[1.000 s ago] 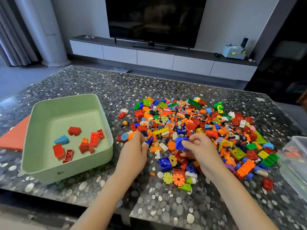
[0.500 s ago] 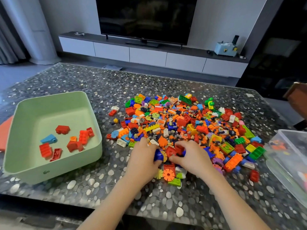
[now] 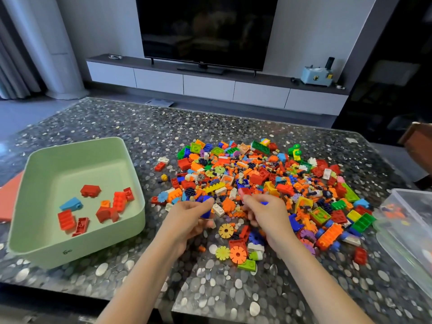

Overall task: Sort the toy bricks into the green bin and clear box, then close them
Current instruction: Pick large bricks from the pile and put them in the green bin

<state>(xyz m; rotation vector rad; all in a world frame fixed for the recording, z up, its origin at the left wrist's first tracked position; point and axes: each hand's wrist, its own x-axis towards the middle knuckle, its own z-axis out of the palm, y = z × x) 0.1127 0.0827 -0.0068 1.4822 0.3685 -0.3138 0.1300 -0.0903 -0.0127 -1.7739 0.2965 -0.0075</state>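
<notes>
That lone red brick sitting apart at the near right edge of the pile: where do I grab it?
Pinch the small red plastic brick across two opposite side walls, coming straight down from above. It sits on the pebble-patterned table with bare surface all round, so fingers should fit either side. The right hand is nearer.

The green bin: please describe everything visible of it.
The green bin is a pale green box, plastic by its look, with rounded corners and a small dark mark on its front wall. It stands open and upright on the table, left of the brick pile. Inside lie a few bricks, mostly red, and one blue brick. The left hand and right hand do not touch it.
</notes>
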